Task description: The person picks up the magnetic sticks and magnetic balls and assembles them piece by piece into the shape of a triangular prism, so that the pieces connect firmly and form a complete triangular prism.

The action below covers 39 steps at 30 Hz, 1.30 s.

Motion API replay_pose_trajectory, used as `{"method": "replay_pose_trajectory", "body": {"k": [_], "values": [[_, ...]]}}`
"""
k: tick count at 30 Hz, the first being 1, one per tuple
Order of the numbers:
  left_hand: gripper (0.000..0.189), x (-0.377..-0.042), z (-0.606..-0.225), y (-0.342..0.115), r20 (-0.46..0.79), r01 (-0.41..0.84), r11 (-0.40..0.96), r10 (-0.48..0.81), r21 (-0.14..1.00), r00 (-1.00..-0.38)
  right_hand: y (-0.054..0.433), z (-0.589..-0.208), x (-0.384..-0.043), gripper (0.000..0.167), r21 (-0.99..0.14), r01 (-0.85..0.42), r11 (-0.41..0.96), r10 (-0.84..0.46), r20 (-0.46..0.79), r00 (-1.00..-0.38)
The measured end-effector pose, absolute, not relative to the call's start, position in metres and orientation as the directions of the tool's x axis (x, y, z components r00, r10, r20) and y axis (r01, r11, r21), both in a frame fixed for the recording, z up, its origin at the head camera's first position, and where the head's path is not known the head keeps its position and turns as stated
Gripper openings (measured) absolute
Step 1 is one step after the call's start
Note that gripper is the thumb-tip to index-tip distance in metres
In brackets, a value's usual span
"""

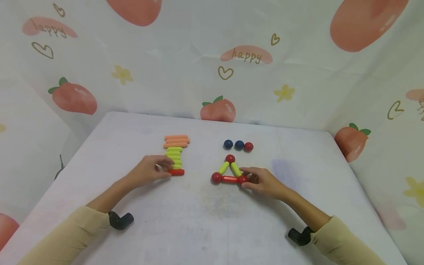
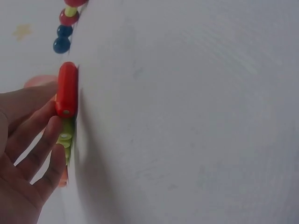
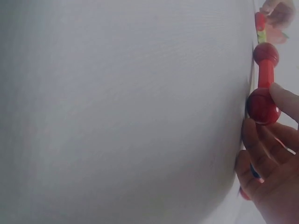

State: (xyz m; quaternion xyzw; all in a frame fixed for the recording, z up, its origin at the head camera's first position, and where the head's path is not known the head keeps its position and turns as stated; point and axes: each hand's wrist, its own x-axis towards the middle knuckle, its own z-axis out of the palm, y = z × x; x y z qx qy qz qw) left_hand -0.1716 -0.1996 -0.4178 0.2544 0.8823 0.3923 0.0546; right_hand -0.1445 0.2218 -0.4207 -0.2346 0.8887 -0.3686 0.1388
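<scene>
A row of magnetic sticks lies on the left: orange at the back, several yellow-green ones, then a red stick (image 1: 177, 172) nearest me. My left hand (image 1: 150, 170) pinches the left end of this red stick (image 2: 67, 88), its fingers beside the yellow-green sticks (image 1: 174, 153). To the right lies a triangle of three red balls, two yellow-green sticks (image 1: 223, 168) and one red stick (image 1: 229, 179). My right hand (image 1: 265, 182) holds the triangle's right corner ball (image 3: 263, 106) between thumb and fingers. The left corner ball (image 1: 216, 178) and the top ball (image 1: 230, 158) are untouched.
Behind the triangle, two dark blue balls (image 1: 228, 144) and a loose red ball (image 1: 248, 147) stand in a line. Orange sticks (image 1: 176, 141) lie at the far end of the row. A printed cloth (image 1: 185, 66) hangs behind the white table (image 1: 185, 228).
</scene>
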Motion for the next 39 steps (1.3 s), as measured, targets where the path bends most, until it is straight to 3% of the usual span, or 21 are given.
{"method": "replay_pose_trajectory", "body": {"k": [5, 13, 17, 21, 28, 39], "values": [[0.033, -0.168, -0.419, -0.193, 0.101, 0.417, 0.618, 0.479, 0.667, -0.872, 0.223, -0.420, -0.144, 0.058, -0.721, -0.324, 0.613, -0.529, -0.069, -0.846], [0.036, -0.161, -0.416, -0.173, 0.138, 0.510, 0.740, 0.505, 0.439, -0.852, 0.223, -0.422, -0.145, 0.057, -0.720, -0.338, 0.606, -0.535, -0.054, -0.843], [0.036, -0.162, -0.416, -0.167, 0.173, 0.542, 0.732, 0.521, 0.414, -0.836, 0.223, -0.421, -0.145, 0.057, -0.721, -0.335, 0.607, -0.533, -0.056, -0.844], [0.037, -0.164, -0.418, -0.159, 0.203, 0.544, 0.690, 0.516, 0.477, -0.832, 0.224, -0.421, -0.145, 0.057, -0.716, -0.335, 0.612, -0.531, -0.059, -0.845], [0.040, -0.178, -0.417, -0.125, 0.214, 0.481, 0.535, 0.485, 0.695, -0.848, 0.224, -0.420, -0.144, 0.057, -0.720, -0.321, 0.615, -0.524, -0.069, -0.849], [0.035, -0.212, -0.409, -0.057, 0.208, 0.408, 0.318, 0.511, 0.856, -0.834, 0.224, -0.419, -0.146, 0.057, -0.722, -0.324, 0.611, -0.533, -0.073, -0.843]]}}
